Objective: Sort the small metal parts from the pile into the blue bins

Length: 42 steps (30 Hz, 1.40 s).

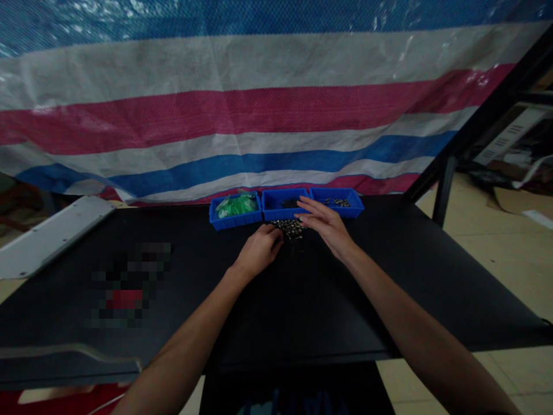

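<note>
A loose pile of small, shiny metal pieces (292, 229), too small to name, lies on the black table in front of three blue bins. My left hand (259, 252) rests at the pile's left edge with its fingers curled and pressed together; whatever is between them is hidden. On the other side, my right hand (327, 229) is open, its fingers stretched out over the pile's right edge and in front of the bins. The middle blue bin (276, 214) holds small dark pieces. More small metal pieces are in the right blue bin (354, 206).
Green and clear plastic packaging fills the left blue bin (213, 218). A blurred-out item (125, 298) lies on the black table (294, 323) at the left. Behind hangs a striped tarp (242, 109). A white panel (56, 236) is at the far left, a black frame post (444, 193) at the right.
</note>
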Tool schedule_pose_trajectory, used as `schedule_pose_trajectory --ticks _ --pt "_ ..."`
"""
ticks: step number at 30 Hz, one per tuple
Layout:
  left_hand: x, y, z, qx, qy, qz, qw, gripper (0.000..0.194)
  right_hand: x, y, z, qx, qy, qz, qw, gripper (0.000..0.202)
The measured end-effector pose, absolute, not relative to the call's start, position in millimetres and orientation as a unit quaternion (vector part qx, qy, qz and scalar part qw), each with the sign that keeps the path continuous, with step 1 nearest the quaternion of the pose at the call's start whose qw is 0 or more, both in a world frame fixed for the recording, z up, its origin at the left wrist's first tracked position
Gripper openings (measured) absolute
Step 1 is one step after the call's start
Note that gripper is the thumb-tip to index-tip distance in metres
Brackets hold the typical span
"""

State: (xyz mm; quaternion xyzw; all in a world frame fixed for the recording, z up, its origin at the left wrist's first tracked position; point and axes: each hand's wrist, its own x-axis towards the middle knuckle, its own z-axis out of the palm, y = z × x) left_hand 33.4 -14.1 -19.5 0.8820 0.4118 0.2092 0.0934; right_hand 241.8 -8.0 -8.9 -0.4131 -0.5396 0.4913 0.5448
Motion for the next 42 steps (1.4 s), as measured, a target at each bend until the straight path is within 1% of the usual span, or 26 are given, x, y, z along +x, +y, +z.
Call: schedule_pose_trajectory --ticks 3,6,8,10,14,16,19,22,26,28,30,33,35,39,42 --pt "36 -14 -20 0.882 0.417 0.204 0.085 0.008 242 -9 -8 -0.426 -0.535 0.504 0.527 0.052" --pt "34 -13 -18 0.877 0.420 0.215 0.087 0.006 241 -11 -6 -0.435 -0.542 0.500 0.517 0.039" --pt "32 -12 -16 0.872 0.413 0.244 0.100 0.005 241 -11 -5 -0.440 -0.559 0.481 0.513 0.030" --pt "31 -11 -15 0.862 0.398 0.292 0.116 0.004 241 -12 -6 -0.444 -0.578 0.464 0.503 0.025" --pt "31 -12 -13 0.832 0.353 0.400 0.151 0.009 241 -12 -9 -0.430 -0.609 0.480 0.463 0.028" --pt "32 -13 -13 0.823 0.339 0.426 0.163 0.011 240 -14 -9 -0.409 -0.622 0.503 0.439 0.030" --pt "34 -15 -16 0.818 0.341 0.431 0.170 0.010 239 -17 -7 -0.385 -0.631 0.529 0.417 0.028" --pt "34 -16 -17 0.818 0.344 0.422 0.186 0.012 239 -17 -6 -0.392 -0.629 0.535 0.407 0.023" --pt "34 -16 -15 0.852 0.347 0.348 0.180 0.013 246 -14 -6 -0.424 -0.619 0.534 0.389 0.016" --pt "33 -15 -16 0.878 0.344 0.294 0.152 0.014 248 -13 -6 -0.441 -0.603 0.527 0.404 0.017" --pt "33 -15 -18 0.897 0.339 0.254 0.128 0.017 248 -12 -5 -0.441 -0.579 0.511 0.458 0.025" --pt "34 -15 -21 0.907 0.339 0.224 0.110 0.017 246 -12 -2 -0.397 -0.554 0.498 0.536 0.054" --pt "35 -15 -22 0.906 0.347 0.218 0.107 0.014 246 -12 0 -0.375 -0.558 0.501 0.545 0.065" --pt "37 -16 -20 0.903 0.356 0.213 0.111 0.009 246 -13 1 -0.379 -0.561 0.505 0.536 0.064" --pt "37 -15 -18 0.905 0.355 0.205 0.116 0.008 246 -12 -1 -0.397 -0.554 0.507 0.528 0.055"
